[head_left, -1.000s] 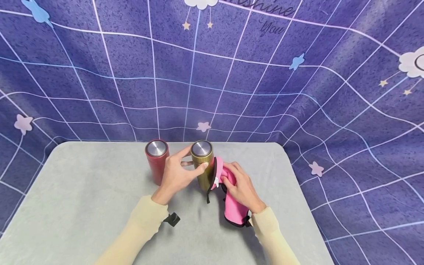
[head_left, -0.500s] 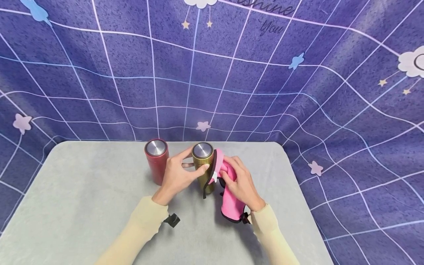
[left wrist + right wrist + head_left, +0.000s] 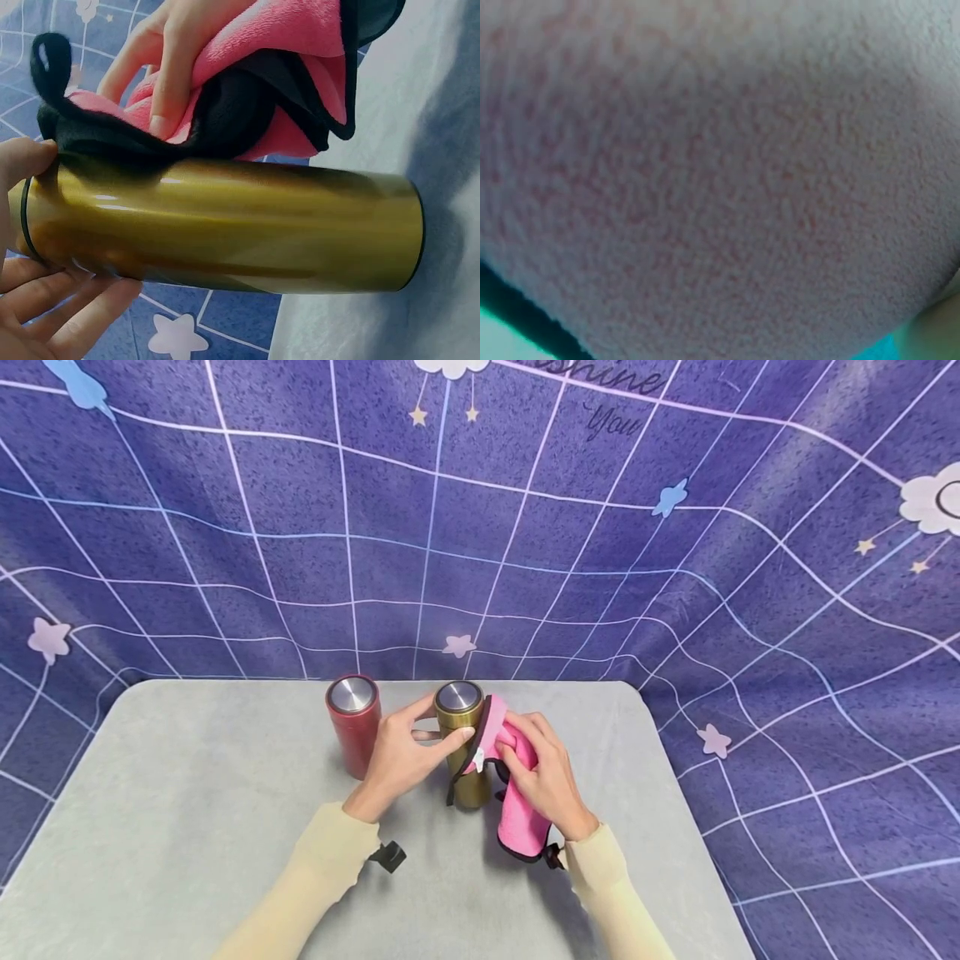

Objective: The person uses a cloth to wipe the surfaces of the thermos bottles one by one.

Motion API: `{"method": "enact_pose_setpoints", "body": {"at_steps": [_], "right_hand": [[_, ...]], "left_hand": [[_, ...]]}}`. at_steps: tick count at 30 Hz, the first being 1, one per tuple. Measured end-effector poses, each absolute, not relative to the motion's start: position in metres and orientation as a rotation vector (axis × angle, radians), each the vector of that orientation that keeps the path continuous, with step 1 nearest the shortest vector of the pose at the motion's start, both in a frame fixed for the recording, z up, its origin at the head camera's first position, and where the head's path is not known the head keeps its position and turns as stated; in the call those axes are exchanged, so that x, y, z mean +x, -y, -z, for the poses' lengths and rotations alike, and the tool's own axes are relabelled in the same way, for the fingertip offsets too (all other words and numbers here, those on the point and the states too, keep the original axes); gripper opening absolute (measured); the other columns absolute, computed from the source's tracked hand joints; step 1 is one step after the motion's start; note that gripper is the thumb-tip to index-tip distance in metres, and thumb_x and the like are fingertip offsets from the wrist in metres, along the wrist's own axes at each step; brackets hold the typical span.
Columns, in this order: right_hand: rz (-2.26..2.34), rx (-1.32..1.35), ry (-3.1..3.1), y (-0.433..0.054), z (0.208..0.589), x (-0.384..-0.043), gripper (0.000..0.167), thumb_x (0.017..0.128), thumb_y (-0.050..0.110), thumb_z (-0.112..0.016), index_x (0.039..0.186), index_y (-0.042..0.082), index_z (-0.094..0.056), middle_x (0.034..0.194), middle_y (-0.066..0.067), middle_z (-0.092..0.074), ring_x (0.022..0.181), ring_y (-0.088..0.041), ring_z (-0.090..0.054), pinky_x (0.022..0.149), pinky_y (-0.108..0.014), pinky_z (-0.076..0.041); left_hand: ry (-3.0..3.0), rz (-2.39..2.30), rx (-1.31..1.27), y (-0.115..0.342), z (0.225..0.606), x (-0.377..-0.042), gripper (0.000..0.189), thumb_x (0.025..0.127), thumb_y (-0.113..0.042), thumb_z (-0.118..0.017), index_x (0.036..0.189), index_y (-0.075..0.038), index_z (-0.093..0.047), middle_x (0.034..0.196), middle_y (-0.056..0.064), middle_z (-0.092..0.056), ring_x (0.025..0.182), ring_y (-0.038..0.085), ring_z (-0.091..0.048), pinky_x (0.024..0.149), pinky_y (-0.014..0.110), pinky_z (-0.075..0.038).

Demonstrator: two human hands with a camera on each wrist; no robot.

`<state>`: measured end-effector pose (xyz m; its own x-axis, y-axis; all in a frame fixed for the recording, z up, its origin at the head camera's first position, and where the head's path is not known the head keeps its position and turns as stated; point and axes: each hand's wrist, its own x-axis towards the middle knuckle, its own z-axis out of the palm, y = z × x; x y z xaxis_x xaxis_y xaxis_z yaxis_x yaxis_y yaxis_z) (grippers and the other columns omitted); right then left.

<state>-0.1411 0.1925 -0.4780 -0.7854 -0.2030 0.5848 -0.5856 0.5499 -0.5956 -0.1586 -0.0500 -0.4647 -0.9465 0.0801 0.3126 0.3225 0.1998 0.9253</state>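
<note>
A gold vacuum flask (image 3: 471, 792) with a brushed steel lid stands near the back of the table, close to upright. My left hand (image 3: 397, 756) grips it near the top, thumb in front and fingers round the far side. My right hand (image 3: 553, 781) pinches a pink cleaning cloth (image 3: 523, 828) with black edging and a white tag. The cloth's bunched upper part lies against the flask's right side, while the rest hangs below the hand. In the left wrist view, the cloth's dark underside and black loop touch the flask. Blurred pink cloth (image 3: 720, 195) fills the right wrist view.
A red flask (image 3: 354, 731) with a steel lid stands just left of my left hand. The grey table (image 3: 187, 827) ends at a blue patterned curtain (image 3: 390, 568) behind. Black straps of the wrist cameras show at both cuffs.
My right hand has brought the cloth leftward, so its black edge now crosses the flask's front. The flask's base shows slightly nearer to me. My left hand keeps its grip.
</note>
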Motion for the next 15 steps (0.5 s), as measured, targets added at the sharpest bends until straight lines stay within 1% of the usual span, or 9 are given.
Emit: {"method": "enact_pose_setpoints", "body": {"at_steps": [4, 7, 10, 13, 15], "right_hand": [[-1.101, 0.647, 2.320, -0.1942, 0.4804, -0.1397, 0.041, 0.094, 0.008, -0.081, 0.135, 0.012, -0.073, 0.113, -0.005, -0.067, 0.086, -0.017, -0.064, 0.067, -0.024, -0.053], [-1.052, 0.656, 2.318, -0.1960, 0.4809, -0.1378, 0.042, 0.094, 0.006, -0.080, 0.134, 0.015, -0.073, 0.114, -0.004, -0.068, 0.086, -0.016, -0.065, 0.066, -0.024, -0.053], [-0.984, 0.677, 2.317, -0.1983, 0.4798, -0.1355, 0.045, 0.092, 0.002, -0.076, 0.133, 0.018, -0.075, 0.115, -0.004, -0.067, 0.085, -0.015, -0.065, 0.064, -0.027, -0.052], [-0.925, 0.712, 2.305, -0.2004, 0.4773, -0.1334, 0.049, 0.088, -0.003, -0.073, 0.131, 0.021, -0.077, 0.115, -0.005, -0.066, 0.085, -0.018, -0.064, 0.061, -0.031, -0.053], [-0.893, 0.739, 2.298, -0.2017, 0.4756, -0.1326, 0.050, 0.088, -0.005, -0.072, 0.129, 0.022, -0.078, 0.116, -0.005, -0.066, 0.088, -0.020, -0.065, 0.061, -0.032, -0.055]], "left_hand": [[2.297, 1.789, -0.378, 0.0502, 0.4658, -0.1606, 0.060, 0.083, -0.039, -0.094, 0.137, -0.021, -0.074, 0.112, 0.003, -0.079, 0.088, 0.022, -0.081, 0.076, 0.026, -0.067], [2.300, 1.758, -0.381, 0.0510, 0.4672, -0.1628, 0.058, 0.083, -0.039, -0.094, 0.135, -0.021, -0.075, 0.110, 0.003, -0.079, 0.088, 0.021, -0.081, 0.076, 0.027, -0.067], [2.316, 1.738, -0.378, 0.0523, 0.4679, -0.1642, 0.057, 0.084, -0.039, -0.094, 0.135, -0.021, -0.075, 0.111, 0.003, -0.079, 0.086, 0.020, -0.081, 0.075, 0.028, -0.067], [2.347, 1.727, -0.362, 0.0534, 0.4679, -0.1651, 0.059, 0.084, -0.041, -0.093, 0.136, -0.021, -0.074, 0.114, 0.003, -0.079, 0.083, 0.018, -0.081, 0.072, 0.030, -0.068], [2.366, 1.721, -0.349, 0.0538, 0.4676, -0.1655, 0.061, 0.084, -0.042, -0.093, 0.137, -0.020, -0.074, 0.116, 0.004, -0.079, 0.080, 0.018, -0.081, 0.070, 0.032, -0.068]]}}
